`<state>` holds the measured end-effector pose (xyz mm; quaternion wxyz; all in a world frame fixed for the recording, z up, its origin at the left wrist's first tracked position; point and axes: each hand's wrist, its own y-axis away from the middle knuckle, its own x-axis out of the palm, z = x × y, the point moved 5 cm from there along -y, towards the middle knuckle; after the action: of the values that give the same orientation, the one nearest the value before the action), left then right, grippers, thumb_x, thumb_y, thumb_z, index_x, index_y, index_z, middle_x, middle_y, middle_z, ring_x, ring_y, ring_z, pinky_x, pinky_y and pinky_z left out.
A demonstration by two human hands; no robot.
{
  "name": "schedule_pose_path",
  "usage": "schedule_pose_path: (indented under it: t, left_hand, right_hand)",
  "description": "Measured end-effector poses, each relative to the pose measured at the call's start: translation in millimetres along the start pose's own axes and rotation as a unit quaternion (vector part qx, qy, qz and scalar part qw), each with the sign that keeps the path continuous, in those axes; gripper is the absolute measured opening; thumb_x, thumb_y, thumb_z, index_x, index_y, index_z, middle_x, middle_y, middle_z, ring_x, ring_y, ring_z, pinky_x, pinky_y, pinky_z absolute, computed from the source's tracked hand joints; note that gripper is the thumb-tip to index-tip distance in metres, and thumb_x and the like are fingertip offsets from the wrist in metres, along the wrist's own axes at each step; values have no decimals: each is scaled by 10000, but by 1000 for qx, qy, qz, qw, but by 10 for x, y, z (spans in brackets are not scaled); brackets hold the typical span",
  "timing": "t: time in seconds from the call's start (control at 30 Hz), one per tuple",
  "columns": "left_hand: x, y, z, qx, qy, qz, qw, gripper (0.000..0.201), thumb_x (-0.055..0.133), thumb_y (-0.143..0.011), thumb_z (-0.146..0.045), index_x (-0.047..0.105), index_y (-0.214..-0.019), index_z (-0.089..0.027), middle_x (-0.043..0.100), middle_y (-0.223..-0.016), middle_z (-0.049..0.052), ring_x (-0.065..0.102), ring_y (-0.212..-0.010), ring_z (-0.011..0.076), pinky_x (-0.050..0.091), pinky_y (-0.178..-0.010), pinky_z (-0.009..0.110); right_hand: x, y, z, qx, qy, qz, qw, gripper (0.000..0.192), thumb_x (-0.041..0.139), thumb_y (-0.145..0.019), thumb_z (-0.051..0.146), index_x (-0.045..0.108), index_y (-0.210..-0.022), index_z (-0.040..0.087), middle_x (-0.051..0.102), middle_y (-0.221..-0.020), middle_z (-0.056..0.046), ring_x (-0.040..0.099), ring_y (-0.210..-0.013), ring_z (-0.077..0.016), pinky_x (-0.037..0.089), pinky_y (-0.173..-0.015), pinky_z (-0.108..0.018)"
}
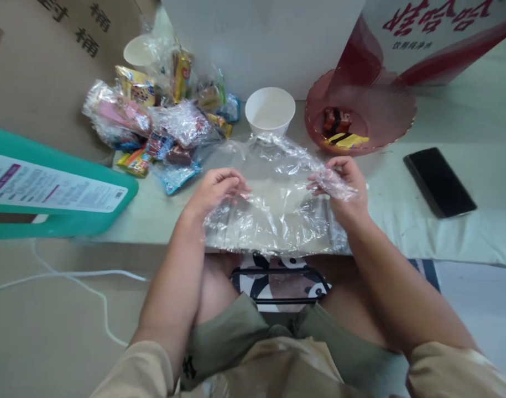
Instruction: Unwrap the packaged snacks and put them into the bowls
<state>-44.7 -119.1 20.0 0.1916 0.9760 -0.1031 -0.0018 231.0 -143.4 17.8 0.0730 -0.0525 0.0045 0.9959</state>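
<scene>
Knees in green shorts are seen nearest, with a patterned stool between them. Just beyond, a clear plastic bag [277, 210] is spread at the near edge of the low table [443, 237], overhanging it slightly. The left hand [215, 190] is curled, its fingertips pinched on the bag's left side; the right hand [344, 185] is closed on a gathered fold of film at the right. For the bag to be opened well, the two layers are best rubbed apart gently, the film being thin and clingy.

Behind the bag a white paper cup [270, 110] is stood. A red dish [360, 119] with wrapped sweets is set toward the far right, a phone [439, 181] at the right, and a heap of wrapped snacks [161, 121] at the far left corner. A white cable [70, 276] is trailed on the floor.
</scene>
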Motion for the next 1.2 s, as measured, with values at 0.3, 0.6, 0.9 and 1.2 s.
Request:
schedule_pose_path:
  t: [0.3,0.6,0.9,1.2]
  left_hand:
    - [-63,-83,-14,63,50,-78,994,289,729,-788,-418,684,-997,-223,695,-600,1,626,-434,140,355,-390,212]
    - [-25,-181,-18,23,50,-48,997,227,677,-663,-274,686,-886,-228,646,-505,-25,597,-372,150,311,-337,194]
    - [42,-223,54,-53,93,-3,994,343,676,-818,-464,612,-648,-173,675,-605,51,684,-529,164,447,-440,211]
    - [66,-229,3,29,16,-42,999,302,811,-520,-97,695,-789,-169,742,-851,23,630,-608,100,461,-523,195]
  right_hand:
    - [-317,19,34,-4,47,-12,999,291,766,-795,479,648,-914,241,579,-547,62,537,-478,-118,426,-490,-255]
    - [-406,63,-100,73,71,37,994,343,750,-805,484,681,-1028,233,644,-577,54,491,-360,-98,381,-383,-233]
    - [-612,59,39,-44,14,102,994,426,827,-703,653,693,-727,248,691,-768,-27,640,-668,-179,542,-629,-345]
    - [-769,14,-36,-95,128,43,986,137,635,-679,197,689,-567,254,696,-851,-60,662,-1112,-271,544,-920,-455]
